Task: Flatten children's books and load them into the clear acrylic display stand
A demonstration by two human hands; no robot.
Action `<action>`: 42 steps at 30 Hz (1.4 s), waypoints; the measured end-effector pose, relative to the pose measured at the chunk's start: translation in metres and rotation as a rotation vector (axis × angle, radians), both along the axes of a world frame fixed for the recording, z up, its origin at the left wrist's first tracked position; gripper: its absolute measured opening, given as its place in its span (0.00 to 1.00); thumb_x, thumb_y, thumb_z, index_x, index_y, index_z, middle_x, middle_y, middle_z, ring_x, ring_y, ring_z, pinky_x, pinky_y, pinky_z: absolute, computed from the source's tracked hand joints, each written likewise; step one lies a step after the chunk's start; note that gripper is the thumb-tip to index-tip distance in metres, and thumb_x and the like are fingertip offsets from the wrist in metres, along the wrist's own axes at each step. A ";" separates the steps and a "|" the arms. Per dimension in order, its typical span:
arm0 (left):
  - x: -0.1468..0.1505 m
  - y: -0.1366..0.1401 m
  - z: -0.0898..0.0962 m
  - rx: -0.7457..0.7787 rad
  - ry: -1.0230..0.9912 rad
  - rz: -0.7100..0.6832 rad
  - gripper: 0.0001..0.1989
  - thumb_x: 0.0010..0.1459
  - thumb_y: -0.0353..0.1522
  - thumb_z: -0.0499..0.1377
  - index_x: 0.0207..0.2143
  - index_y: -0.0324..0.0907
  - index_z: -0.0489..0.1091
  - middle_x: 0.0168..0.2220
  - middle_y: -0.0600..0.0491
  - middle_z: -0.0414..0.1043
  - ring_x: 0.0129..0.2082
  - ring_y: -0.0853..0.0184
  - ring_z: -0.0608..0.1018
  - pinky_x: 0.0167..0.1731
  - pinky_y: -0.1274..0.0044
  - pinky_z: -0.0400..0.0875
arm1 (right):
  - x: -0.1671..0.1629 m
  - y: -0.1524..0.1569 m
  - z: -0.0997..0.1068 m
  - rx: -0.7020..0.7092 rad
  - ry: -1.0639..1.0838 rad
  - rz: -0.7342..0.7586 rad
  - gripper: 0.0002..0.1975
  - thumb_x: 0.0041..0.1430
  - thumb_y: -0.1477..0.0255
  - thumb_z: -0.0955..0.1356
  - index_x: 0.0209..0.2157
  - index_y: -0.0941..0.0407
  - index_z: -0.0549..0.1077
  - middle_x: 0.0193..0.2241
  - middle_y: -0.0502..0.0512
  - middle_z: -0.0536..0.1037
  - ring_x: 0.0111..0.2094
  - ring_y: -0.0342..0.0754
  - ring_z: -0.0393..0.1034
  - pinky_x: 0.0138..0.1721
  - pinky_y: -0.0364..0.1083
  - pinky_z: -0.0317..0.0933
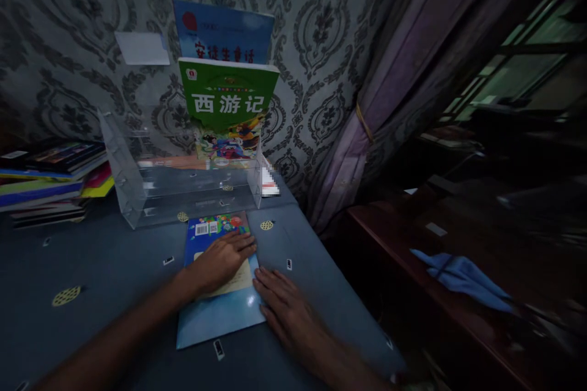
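A blue book (220,317) lies flat on the table, its back cover with barcode and cream text panel facing up. Across the middle of that cover rests my left hand (227,259), fingers stretched out and hiding part of the panel. My right hand (287,302) lies along the book's right edge, fingers extended and fingertips touching it. Behind the book stands a clear plastic rack (128,189). A green book (229,88) with white characters is upright in it, and a blue book with red characters (224,30) rises behind that one.
A stack of books (55,180) sits at the table's left. The patterned wall (316,30) closes off the back, with a tied curtain (348,146) at right. Beyond the table's right edge is a dark red surface (413,275) with a blue cloth (463,281).
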State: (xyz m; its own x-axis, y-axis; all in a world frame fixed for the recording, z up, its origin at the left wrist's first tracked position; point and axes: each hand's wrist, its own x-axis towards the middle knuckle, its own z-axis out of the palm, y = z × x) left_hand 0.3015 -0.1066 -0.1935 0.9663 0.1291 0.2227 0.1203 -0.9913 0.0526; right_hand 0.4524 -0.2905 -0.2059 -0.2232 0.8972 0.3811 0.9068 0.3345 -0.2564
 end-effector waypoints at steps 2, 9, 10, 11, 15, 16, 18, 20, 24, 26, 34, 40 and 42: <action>-0.001 -0.009 -0.001 -0.013 -0.006 -0.022 0.18 0.67 0.25 0.50 0.57 0.39 0.68 0.60 0.44 0.69 0.61 0.60 0.70 0.60 0.66 0.65 | -0.001 -0.002 0.001 0.011 -0.003 -0.008 0.24 0.65 0.77 0.62 0.62 0.57 0.65 0.58 0.62 0.73 0.60 0.51 0.66 0.62 0.53 0.62; -0.002 -0.025 -0.006 -0.010 -0.081 -0.048 0.17 0.69 0.28 0.47 0.56 0.38 0.69 0.58 0.43 0.71 0.60 0.60 0.71 0.58 0.66 0.68 | -0.001 -0.003 0.001 0.066 -0.023 -0.025 0.24 0.63 0.77 0.63 0.60 0.60 0.66 0.57 0.63 0.74 0.60 0.50 0.66 0.61 0.50 0.62; -0.002 -0.025 -0.007 -0.001 -0.082 -0.043 0.18 0.69 0.28 0.47 0.56 0.38 0.68 0.58 0.43 0.71 0.61 0.60 0.71 0.59 0.65 0.68 | -0.002 -0.003 0.002 0.064 -0.026 -0.030 0.23 0.63 0.77 0.64 0.60 0.60 0.67 0.57 0.63 0.74 0.60 0.50 0.66 0.61 0.50 0.62; -0.002 -0.025 -0.007 0.007 -0.076 -0.036 0.18 0.69 0.28 0.47 0.56 0.37 0.68 0.58 0.42 0.70 0.61 0.59 0.70 0.59 0.65 0.68 | -0.002 -0.003 0.002 0.065 -0.029 -0.035 0.23 0.64 0.77 0.64 0.60 0.60 0.67 0.57 0.63 0.74 0.60 0.50 0.67 0.61 0.50 0.63; -0.003 -0.027 -0.009 0.013 -0.061 -0.020 0.19 0.69 0.28 0.46 0.58 0.38 0.67 0.59 0.43 0.69 0.61 0.59 0.70 0.59 0.64 0.67 | -0.002 -0.005 -0.001 0.121 -0.032 -0.034 0.20 0.66 0.76 0.62 0.58 0.59 0.69 0.55 0.61 0.76 0.58 0.49 0.69 0.60 0.50 0.64; -0.004 -0.028 -0.009 0.008 -0.066 -0.019 0.19 0.70 0.29 0.46 0.58 0.39 0.67 0.60 0.44 0.69 0.61 0.59 0.70 0.60 0.64 0.67 | -0.002 -0.005 -0.004 0.145 -0.033 -0.028 0.19 0.67 0.76 0.62 0.58 0.58 0.70 0.54 0.60 0.77 0.57 0.49 0.70 0.60 0.50 0.64; -0.008 -0.031 -0.008 -0.006 -0.081 -0.031 0.19 0.70 0.29 0.45 0.59 0.41 0.67 0.60 0.45 0.68 0.62 0.61 0.69 0.61 0.63 0.65 | -0.001 -0.007 -0.010 0.192 -0.040 -0.006 0.20 0.67 0.78 0.60 0.58 0.56 0.69 0.52 0.60 0.78 0.55 0.48 0.72 0.58 0.51 0.66; -0.012 -0.036 -0.006 -0.030 -0.096 -0.062 0.19 0.71 0.30 0.46 0.59 0.43 0.66 0.60 0.47 0.68 0.62 0.62 0.69 0.63 0.62 0.62 | 0.000 -0.010 -0.016 0.215 -0.054 0.010 0.21 0.66 0.79 0.60 0.58 0.55 0.69 0.51 0.60 0.79 0.54 0.49 0.73 0.57 0.51 0.67; -0.020 -0.045 -0.003 -0.071 -0.113 -0.119 0.19 0.71 0.32 0.47 0.61 0.44 0.64 0.60 0.49 0.69 0.62 0.64 0.69 0.64 0.62 0.60 | -0.001 -0.017 -0.023 0.214 -0.071 0.001 0.22 0.66 0.78 0.61 0.60 0.54 0.67 0.51 0.60 0.79 0.54 0.50 0.73 0.56 0.50 0.69; -0.021 -0.047 -0.003 -0.082 -0.111 -0.129 0.19 0.70 0.31 0.48 0.61 0.44 0.63 0.60 0.49 0.70 0.62 0.64 0.69 0.64 0.62 0.61 | -0.003 -0.020 -0.024 0.226 -0.080 -0.001 0.22 0.66 0.76 0.62 0.61 0.58 0.66 0.52 0.62 0.78 0.55 0.51 0.72 0.56 0.49 0.68; -0.022 -0.047 -0.002 -0.092 -0.088 -0.107 0.20 0.69 0.31 0.49 0.62 0.45 0.62 0.61 0.48 0.68 0.63 0.63 0.68 0.64 0.61 0.59 | -0.005 -0.025 -0.022 0.189 -0.116 -0.015 0.27 0.64 0.74 0.66 0.63 0.59 0.63 0.55 0.63 0.75 0.57 0.51 0.70 0.58 0.49 0.66; -0.030 -0.062 0.006 -0.035 -0.018 -0.119 0.24 0.70 0.32 0.49 0.67 0.44 0.54 0.64 0.49 0.62 0.65 0.65 0.64 0.66 0.64 0.57 | -0.006 -0.036 -0.020 0.184 -0.125 -0.030 0.26 0.64 0.75 0.65 0.63 0.59 0.63 0.55 0.62 0.75 0.57 0.51 0.70 0.57 0.50 0.67; -0.033 -0.067 0.007 -0.021 -0.007 -0.124 0.24 0.71 0.33 0.49 0.67 0.43 0.53 0.65 0.49 0.60 0.65 0.65 0.63 0.65 0.65 0.58 | -0.007 -0.039 -0.020 0.204 -0.134 -0.023 0.26 0.63 0.78 0.64 0.62 0.59 0.64 0.55 0.62 0.76 0.56 0.50 0.71 0.56 0.50 0.68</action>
State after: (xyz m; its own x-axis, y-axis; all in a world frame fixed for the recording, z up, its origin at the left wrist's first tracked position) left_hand 0.2683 -0.1736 -0.1865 0.9736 0.0139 0.2278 -0.0032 -0.9972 0.0742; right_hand 0.4456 -0.3297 -0.2258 -0.2639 0.8102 0.5234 0.9363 0.3455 -0.0628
